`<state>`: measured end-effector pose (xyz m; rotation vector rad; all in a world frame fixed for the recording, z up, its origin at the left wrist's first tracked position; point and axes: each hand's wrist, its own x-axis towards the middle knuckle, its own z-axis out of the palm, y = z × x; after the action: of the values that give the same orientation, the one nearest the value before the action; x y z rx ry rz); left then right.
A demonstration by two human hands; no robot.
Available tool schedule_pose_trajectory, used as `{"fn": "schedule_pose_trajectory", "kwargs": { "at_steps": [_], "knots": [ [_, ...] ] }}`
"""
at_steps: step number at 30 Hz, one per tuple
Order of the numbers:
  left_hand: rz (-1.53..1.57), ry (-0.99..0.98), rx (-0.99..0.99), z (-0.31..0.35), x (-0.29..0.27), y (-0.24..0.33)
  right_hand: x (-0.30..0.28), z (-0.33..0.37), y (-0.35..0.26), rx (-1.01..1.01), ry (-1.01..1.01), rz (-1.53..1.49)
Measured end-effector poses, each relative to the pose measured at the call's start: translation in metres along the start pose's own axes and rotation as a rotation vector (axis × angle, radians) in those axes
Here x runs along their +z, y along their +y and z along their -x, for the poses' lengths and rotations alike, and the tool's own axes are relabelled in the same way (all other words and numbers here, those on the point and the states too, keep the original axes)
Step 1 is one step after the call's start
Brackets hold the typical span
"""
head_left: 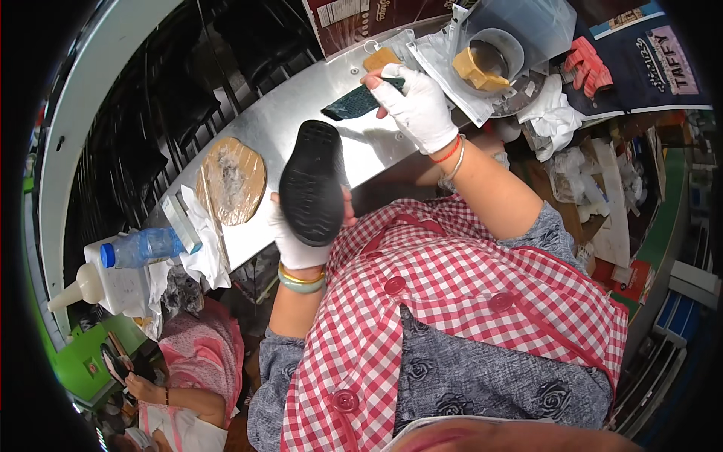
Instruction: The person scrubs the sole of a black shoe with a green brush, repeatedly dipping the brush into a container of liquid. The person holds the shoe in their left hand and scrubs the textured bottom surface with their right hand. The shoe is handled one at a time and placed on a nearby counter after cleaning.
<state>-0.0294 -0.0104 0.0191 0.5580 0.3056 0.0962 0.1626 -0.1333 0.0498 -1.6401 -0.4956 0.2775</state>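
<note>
A black shoe sole [312, 181], its grooved tread facing up, stands over the near edge of the metal table [282, 151]. My left hand [297, 241], in a white glove with bare fingertips, is closed around its lower end. Most of those fingers are hidden behind the sole. Farther right, my gloved right hand [422, 109] pinches a dark green, mesh-textured piece of material [354, 104] just above the table. The sole and the green piece are apart. A yellow-brown block [382, 59] lies just beyond the right hand's fingers.
Left on the table are a plastic-wrapped oval board [232, 181], a blue-capped bottle [143, 248] and a white nozzle bottle [90, 282]. A clear tub [520, 53] with a yellow sponge [480, 70], and a red glove [587, 68], are at right. A co-worker [192, 377] sits lower left.
</note>
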Motion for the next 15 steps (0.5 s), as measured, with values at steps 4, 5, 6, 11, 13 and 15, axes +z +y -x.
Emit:
{"fn": "schedule_pose_trajectory", "kwargs": {
  "at_steps": [4,5,6,11,13,15],
  "knots": [
    [-0.071,-0.034,-0.015,-0.002,-0.003,-0.026,0.001,0.002,0.004,0.025,0.059,0.043],
    [-0.109,-0.036,-0.011,-0.001,-0.004,-0.032,0.002,0.003,0.007,0.027,0.064,0.045],
    [-0.116,-0.057,-0.042,0.001,-0.006,-0.035,0.003,0.005,0.010,0.025,0.061,0.032],
    [-0.165,-0.058,-0.036,-0.001,-0.014,-0.050,0.008,0.017,0.018,0.048,0.009,-0.061],
    [-0.165,-0.081,-0.042,-0.003,-0.016,-0.053,0.010,0.019,0.034,-0.056,0.017,0.094],
    [-0.213,-0.084,-0.015,-0.005,-0.023,-0.061,0.010,0.017,0.049,-0.167,0.011,0.248]
  ]
}}
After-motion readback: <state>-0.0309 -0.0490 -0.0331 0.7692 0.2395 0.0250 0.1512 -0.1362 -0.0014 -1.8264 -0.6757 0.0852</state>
